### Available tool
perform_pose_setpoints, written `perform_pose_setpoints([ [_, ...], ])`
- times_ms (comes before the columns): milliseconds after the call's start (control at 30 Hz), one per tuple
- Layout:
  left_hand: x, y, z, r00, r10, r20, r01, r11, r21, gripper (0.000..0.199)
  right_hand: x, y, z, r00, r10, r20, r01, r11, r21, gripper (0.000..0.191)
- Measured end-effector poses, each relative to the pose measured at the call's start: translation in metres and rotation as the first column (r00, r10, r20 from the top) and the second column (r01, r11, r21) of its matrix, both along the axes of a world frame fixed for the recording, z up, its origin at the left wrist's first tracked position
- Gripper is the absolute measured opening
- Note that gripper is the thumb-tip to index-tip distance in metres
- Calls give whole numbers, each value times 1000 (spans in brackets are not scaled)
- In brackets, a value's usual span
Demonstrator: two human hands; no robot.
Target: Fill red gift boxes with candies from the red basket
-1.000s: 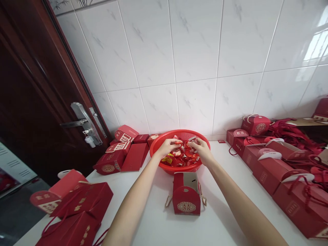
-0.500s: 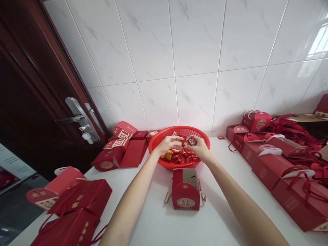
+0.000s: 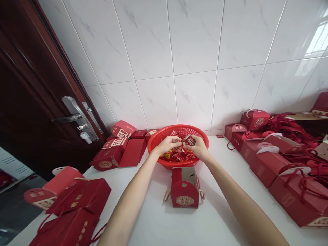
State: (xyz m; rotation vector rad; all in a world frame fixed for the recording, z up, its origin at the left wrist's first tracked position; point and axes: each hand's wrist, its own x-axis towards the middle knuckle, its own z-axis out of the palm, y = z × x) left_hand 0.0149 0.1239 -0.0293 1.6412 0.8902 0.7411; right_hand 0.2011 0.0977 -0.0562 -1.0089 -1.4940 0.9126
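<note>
One white bench (image 3: 215, 212); red basket (image 3: 164, 165) upon it; open-topped red box (image 3: 184, 195), just in front; left hand (image 3: 167, 145), part-curled, and right hand (image 3: 199, 149), fingers about a patterned packet (image 3: 189, 139), both angled inward, firm grip unclear; wrapped sweets (image 3: 177, 157) within the basket, apparently being picked over, calling for a fine pinch.

Well to the left of my left hand (image 3: 167, 145) I have a dark brown door (image 3: 25, 75), with a metal lever handle (image 3: 65, 119) and keys (image 3: 85, 137) hanging from its lock. Farther left and lower is a pale slatted panel (image 3: 11, 167). A marbled tile wall (image 3: 153, 51) rises beyond both my hands. Right of my right hand (image 3: 198, 147), near the wall, lies a small red packet (image 3: 219, 136); much farther right, a window's reflection (image 3: 317, 39) shines on the tiles.
</note>
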Motion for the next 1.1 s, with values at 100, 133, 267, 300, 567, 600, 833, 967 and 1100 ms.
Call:
perform_pose_setpoints([
  [100, 1, 0, 0, 999, -10, 30, 11, 999, -34, 53, -1, 0, 0, 999, -32, 0, 32, 999, 13, 24],
  [133, 1, 0, 0, 999, -3, 40, 5, 999, -40, 53, -1, 0, 0, 999, -34, 4, 34, 999, 18, 23],
  [267, 1, -1, 3, 999, 24, 35, -22, 997, -73, 50, -1, -2, 0, 998, -29, 61, 27, 999, 32, 20],
  [300, 1, -1, 3, 999, 26, 32, -23, 997, -79, 49, -1, -2, 0, 997, -28, 75, 26, 999, 33, 20],
  [567, -3, 2, -1, 994, 63, 92, -61, 998, -23, 36, 1, -4, 3, 999, 7, 35, -7, 1000, -4, 25],
  [600, -4, 3, -2, 992, 72, 102, -72, 997, -6, 36, 1, -4, 3, 1000, 8, 10, -8, 1000, -8, 25],
  [833, -4, 5, -1, 991, 65, 121, -77, 992, 97, 38, 1, -6, 8, 986, 100, -132, -110, 992, -67, 29],
  [967, -3, 3, 0, 994, 74, 75, -82, 991, 105, 41, 2, -8, 10, 988, 100, -122, -108, 992, -61, 28],
  [1100, -2, 3, 0, 999, 44, -8, -42, 987, 156, 40, 3, -9, 11, 985, 128, -116, -136, 988, -70, 29],
])
